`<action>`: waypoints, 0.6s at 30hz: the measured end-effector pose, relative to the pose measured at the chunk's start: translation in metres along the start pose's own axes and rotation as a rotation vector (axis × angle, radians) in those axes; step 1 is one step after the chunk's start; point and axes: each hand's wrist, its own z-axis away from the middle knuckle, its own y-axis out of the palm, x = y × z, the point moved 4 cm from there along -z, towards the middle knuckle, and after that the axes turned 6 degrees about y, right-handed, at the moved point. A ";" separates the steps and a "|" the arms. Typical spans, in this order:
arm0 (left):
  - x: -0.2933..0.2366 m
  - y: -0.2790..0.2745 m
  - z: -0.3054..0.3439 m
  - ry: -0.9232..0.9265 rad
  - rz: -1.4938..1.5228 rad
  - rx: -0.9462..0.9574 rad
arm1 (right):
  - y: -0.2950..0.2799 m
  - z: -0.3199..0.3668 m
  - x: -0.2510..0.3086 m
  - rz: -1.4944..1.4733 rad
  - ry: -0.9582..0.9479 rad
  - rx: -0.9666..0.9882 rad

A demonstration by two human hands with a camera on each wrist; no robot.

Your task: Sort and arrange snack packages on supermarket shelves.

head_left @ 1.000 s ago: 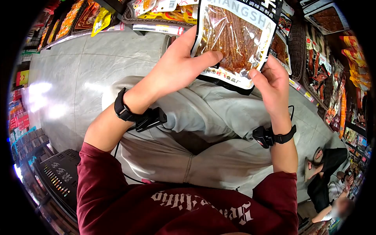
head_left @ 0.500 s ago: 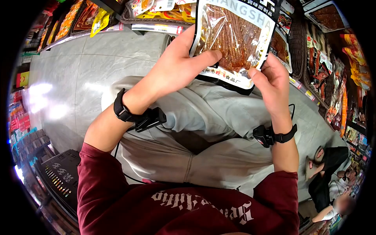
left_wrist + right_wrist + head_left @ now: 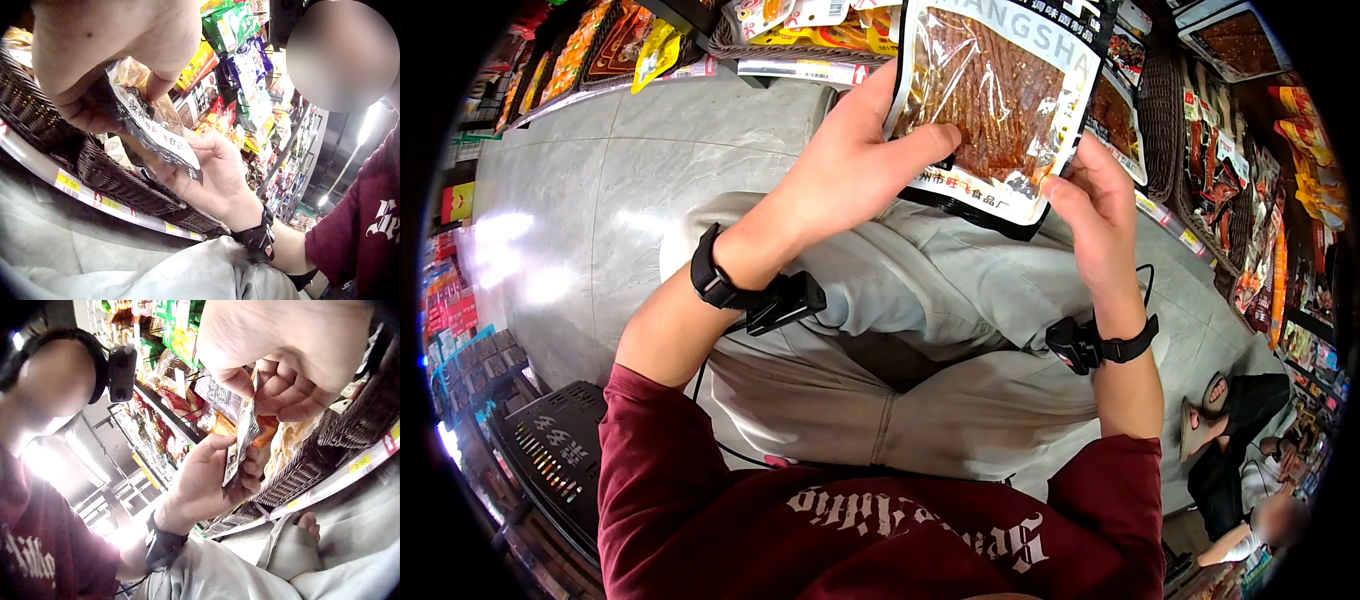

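A flat packet of brown strip snack (image 3: 1000, 95), clear-fronted with black and white edges, is held up in front of the body in the head view. My left hand (image 3: 845, 165) grips its left side, thumb lying across the clear front. The lower right corner is pinched by my right hand (image 3: 1102, 205), thumb in front and fingers behind. From the left wrist, the packet's printed lower edge (image 3: 156, 139) spans the gap between both hands. The right wrist view catches the packet (image 3: 242, 434) nearly edge-on.
Wicker baskets (image 3: 1168, 130) of packaged snacks line the shelf ahead and to the right, with price labels (image 3: 800, 71) along its edge. A black crate (image 3: 555, 450) stands at the left. Another person (image 3: 1250, 470) sits low at the right. Grey trousered legs lie beneath the packet.
The packet has shifted and tilted very slightly in both hands, with the left thumb a little further left on its front. Both hands keep their hold.
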 end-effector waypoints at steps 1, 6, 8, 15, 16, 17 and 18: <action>0.000 0.000 0.000 0.009 0.001 -0.001 | -0.001 0.000 -0.001 0.004 0.001 0.015; 0.000 0.000 0.000 -0.007 -0.006 -0.010 | -0.001 -0.001 -0.002 0.026 -0.012 0.026; 0.001 0.000 0.000 0.013 -0.008 -0.010 | -0.001 -0.001 -0.001 0.025 -0.017 0.016; 0.002 -0.001 -0.001 0.010 -0.050 0.042 | -0.001 -0.001 -0.003 0.011 -0.006 0.025; 0.002 -0.001 -0.001 0.011 -0.051 0.040 | 0.001 -0.001 -0.002 0.002 -0.003 0.023; 0.002 -0.002 -0.001 0.013 -0.052 0.038 | 0.002 -0.001 -0.002 -0.007 0.001 0.020; 0.002 -0.002 -0.001 0.013 -0.052 0.039 | 0.002 -0.001 -0.001 -0.008 0.001 0.020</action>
